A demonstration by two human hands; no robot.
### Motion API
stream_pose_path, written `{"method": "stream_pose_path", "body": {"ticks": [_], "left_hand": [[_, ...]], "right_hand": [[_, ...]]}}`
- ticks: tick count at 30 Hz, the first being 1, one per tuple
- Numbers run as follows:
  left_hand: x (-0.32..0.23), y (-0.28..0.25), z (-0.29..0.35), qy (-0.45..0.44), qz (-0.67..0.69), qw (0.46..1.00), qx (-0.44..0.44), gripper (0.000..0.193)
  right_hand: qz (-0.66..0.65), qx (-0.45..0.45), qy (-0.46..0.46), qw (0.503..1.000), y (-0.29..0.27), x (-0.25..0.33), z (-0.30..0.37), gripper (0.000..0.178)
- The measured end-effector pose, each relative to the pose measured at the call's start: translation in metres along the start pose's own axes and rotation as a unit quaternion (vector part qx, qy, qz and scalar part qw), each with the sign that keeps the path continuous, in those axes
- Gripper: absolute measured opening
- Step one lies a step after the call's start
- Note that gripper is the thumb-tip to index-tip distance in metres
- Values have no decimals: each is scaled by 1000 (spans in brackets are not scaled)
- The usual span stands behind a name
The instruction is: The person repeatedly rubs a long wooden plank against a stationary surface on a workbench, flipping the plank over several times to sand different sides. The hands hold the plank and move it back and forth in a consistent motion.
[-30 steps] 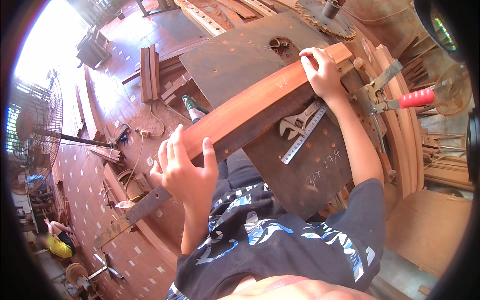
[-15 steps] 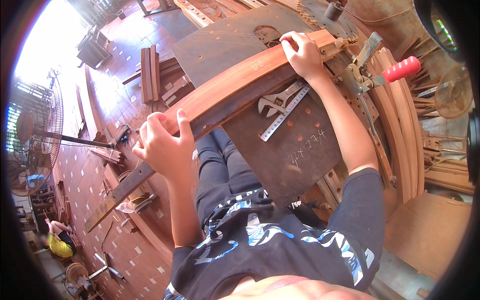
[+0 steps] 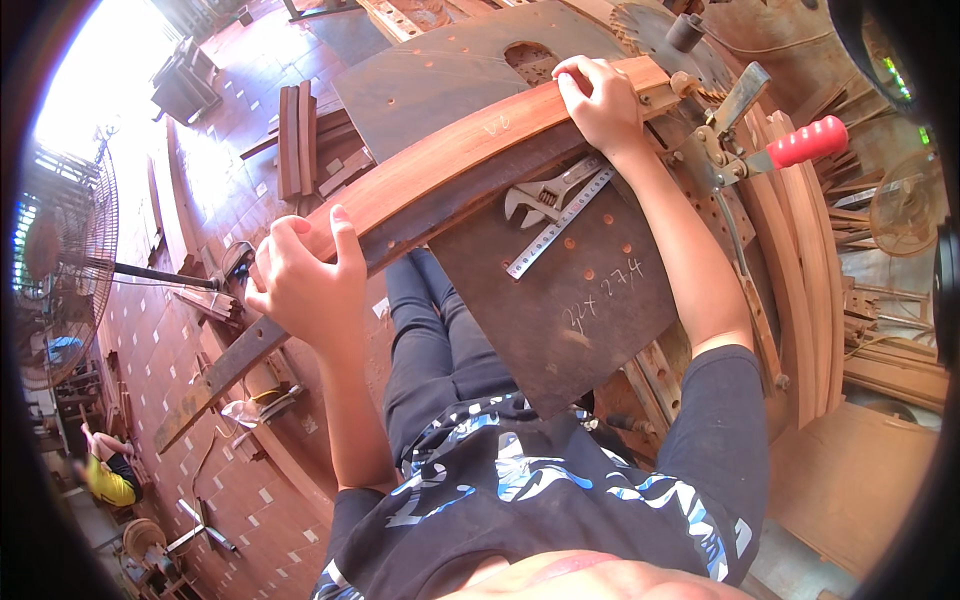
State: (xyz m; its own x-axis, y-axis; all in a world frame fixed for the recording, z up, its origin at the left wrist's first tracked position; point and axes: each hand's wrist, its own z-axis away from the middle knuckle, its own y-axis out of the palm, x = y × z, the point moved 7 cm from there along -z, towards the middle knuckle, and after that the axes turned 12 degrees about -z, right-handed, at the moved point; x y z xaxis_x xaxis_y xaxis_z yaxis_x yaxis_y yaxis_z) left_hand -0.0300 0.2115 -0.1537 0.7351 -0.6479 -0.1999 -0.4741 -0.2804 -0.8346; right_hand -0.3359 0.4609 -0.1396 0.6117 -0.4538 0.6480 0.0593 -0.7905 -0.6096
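Observation:
A curved reddish wooden piece [image 3: 450, 150] lies along a dark, narrow jig board [image 3: 440, 216] that slants across the worktable. My left hand [image 3: 312, 285] is closed over the near left end of the curved piece, thumb on its near side. At the far right end, my right hand [image 3: 603, 108] grips the piece from above with bent fingers. An adjustable wrench [image 3: 545, 200] and a pale measuring strip [image 3: 560, 225] lie on the dark tabletop [image 3: 560, 330] just below the jig. Beside my right hand stands a toggle clamp with a red handle [image 3: 808, 142].
A toothed circular blade [image 3: 665, 45] sits behind the clamp. Curved wooden parts [image 3: 800, 260] are stacked at the right. On the left are a standing fan [image 3: 70, 270], timber pieces [image 3: 297, 140] on the tiled floor, and a seated person in yellow [image 3: 112, 480].
The view has shifted slightly, so table, wrench and wood appear a little further left. My left hand appears further left too. Both hands keep their hold on the curved piece.

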Motion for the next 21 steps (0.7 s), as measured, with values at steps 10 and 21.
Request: {"method": "stream_pose_path", "body": {"ticks": [10,21], "left_hand": [[-2,3,-4,-19,-4,1000,6,35],[5,9,-4,-39,10,999,-11,23]], "right_hand": [[18,-18,-41,999,0,-1,-1,28],[28,-26,-50,998,-2,2,-6,35]]}}
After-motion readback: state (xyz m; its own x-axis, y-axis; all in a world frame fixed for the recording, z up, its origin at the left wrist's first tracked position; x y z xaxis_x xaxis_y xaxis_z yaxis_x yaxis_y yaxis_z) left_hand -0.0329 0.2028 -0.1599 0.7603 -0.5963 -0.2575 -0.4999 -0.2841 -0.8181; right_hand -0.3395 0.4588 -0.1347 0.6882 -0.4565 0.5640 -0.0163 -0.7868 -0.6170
